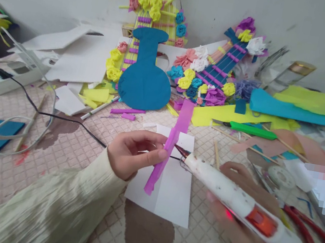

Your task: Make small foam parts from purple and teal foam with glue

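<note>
My left hand (136, 154) pinches a purple paper strip (163, 161) between thumb and fingers. The strip's lower part is folded narrow, and its flat upper end (185, 115) reaches away from me. In my right hand (230, 200) is a white hot glue gun (223, 186) with an orange switch, its lit red light showing below. The gun's dark tip points left, at or very close to the strip's edge; contact is unclear. Beneath both hands lies a creased white paper sheet (173, 194). A blue lute-shaped cutout (145, 83) stands behind it.
Paper-flower-trimmed instrument models (221, 71) lean at the back. A green cutter (252, 130) and red-handled pliers (304, 226) lie on the right. A power strip (16, 75) sits at left, and a black cord (65, 118) crosses the quilted tabletop (66, 150). A glass jar (292, 77) stands back right.
</note>
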The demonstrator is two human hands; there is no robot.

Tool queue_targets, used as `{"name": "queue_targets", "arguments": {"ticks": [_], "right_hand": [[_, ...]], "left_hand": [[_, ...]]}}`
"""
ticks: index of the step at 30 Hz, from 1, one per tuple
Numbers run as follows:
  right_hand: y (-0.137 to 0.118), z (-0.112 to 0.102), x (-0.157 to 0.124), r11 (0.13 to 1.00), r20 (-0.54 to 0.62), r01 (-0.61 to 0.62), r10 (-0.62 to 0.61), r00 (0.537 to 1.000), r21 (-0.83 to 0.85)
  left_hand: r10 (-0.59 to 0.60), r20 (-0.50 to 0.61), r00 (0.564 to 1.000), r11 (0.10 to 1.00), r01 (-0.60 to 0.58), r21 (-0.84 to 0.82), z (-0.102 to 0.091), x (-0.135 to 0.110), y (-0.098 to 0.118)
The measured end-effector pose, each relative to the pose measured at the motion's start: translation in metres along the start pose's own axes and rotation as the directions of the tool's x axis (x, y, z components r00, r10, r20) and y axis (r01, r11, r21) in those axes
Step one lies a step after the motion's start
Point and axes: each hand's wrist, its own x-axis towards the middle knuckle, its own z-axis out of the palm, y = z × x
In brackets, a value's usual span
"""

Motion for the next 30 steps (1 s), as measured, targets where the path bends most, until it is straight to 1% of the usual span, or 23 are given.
{"name": "queue_targets", "arguments": {"ticks": [4, 10, 14, 21, 24, 28, 30], "right_hand": [[-0.0035, 0.0044, -0.0011, 0.992, -0.016, -0.043, 0.045, 0.999, 0.119], [-0.0042, 0.0028, 0.0014, 0.988, -0.017, 0.008, -0.005, 1.000, 0.154], [-0.0035, 0.0025, -0.0003, 0.980, 0.011, -0.020, 0.018, 1.000, 0.197], [-0.0028, 0.0059, -0.0044, 0.977, 0.086, -0.069, 0.052, 0.995, 0.204], [-0.0032, 0.0064, -0.0045, 0.978, 0.090, -0.075, 0.059, 0.994, 0.193], [-0.0027, 0.0060, -0.0049, 0.981, 0.080, -0.033, 0.017, 0.997, 0.193], [-0.0024, 0.0059, -0.0057, 0.980, 0.091, -0.046, 0.028, 0.995, 0.193]], "left_hand": [[0.007, -0.021, 1.000, 1.000, -0.007, -0.018, 0.0011, 0.0005, 0.0011], [-0.012, -0.014, 1.000, 0.996, 0.011, -0.089, 0.0003, 0.0011, -0.0002], [-0.011, -0.020, 1.000, 0.996, 0.009, -0.093, -0.0005, 0.0016, -0.0003], [-0.010, -0.023, 1.000, 0.997, 0.008, -0.082, 0.0003, 0.0022, 0.0004], [-0.005, -0.031, 1.000, 0.996, 0.002, -0.086, 0.0003, 0.0023, 0.0004], [-0.003, -0.037, 0.999, 0.995, -0.001, -0.098, -0.0002, 0.0033, -0.0003], [0.005, -0.028, 1.000, 0.995, -0.007, -0.096, -0.0006, 0.0041, -0.0008]]}}
